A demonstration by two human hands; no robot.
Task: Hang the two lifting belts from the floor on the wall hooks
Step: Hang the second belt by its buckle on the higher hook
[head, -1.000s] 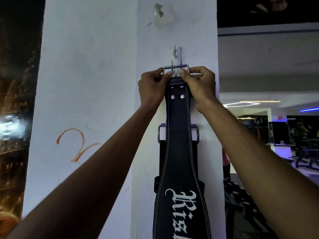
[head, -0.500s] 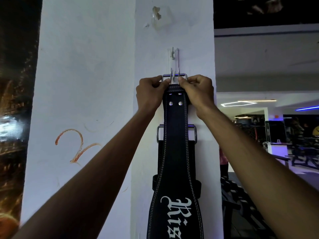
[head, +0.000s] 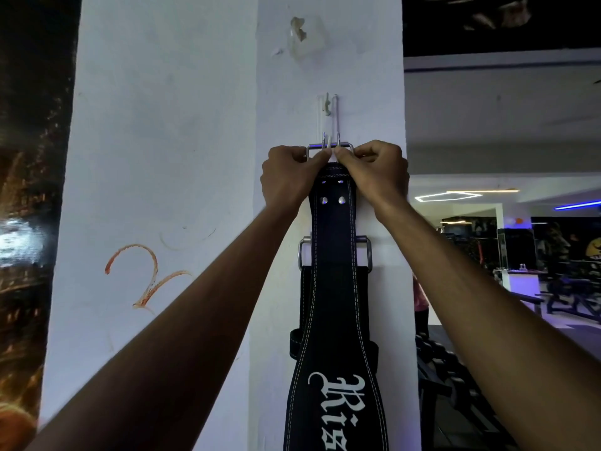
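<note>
White plaster is covering the square pillar (head: 169, 131), its painted face showing scuffs, an orange scrawl (head: 146, 278) and a torn clear adhesive patch (head: 305, 37) high up. Against the pillar's right-hand face a black lifting belt (head: 335, 320) with white stitching and white lettering is hanging straight down, its metal buckle (head: 330, 148) sitting at a small wall hook (head: 328, 107); whether the buckle is fully seated on the hook is hard to tell. Both hands are gripping the belt's top end: the left hand (head: 287, 179) is curling its fingers around the buckle's left side, the right hand (head: 374, 172) is pinching the right side, thumbs nearly meeting in the middle. Behind this belt a second belt (head: 304, 288) is hanging lower on the same face, its own steel buckle (head: 366, 252) peeking out on both sides. To the right, a dim gym room is glowing with a hexagonal ceiling light (head: 448, 195), a blue strip light (head: 577, 205) and dark equipment.
</note>
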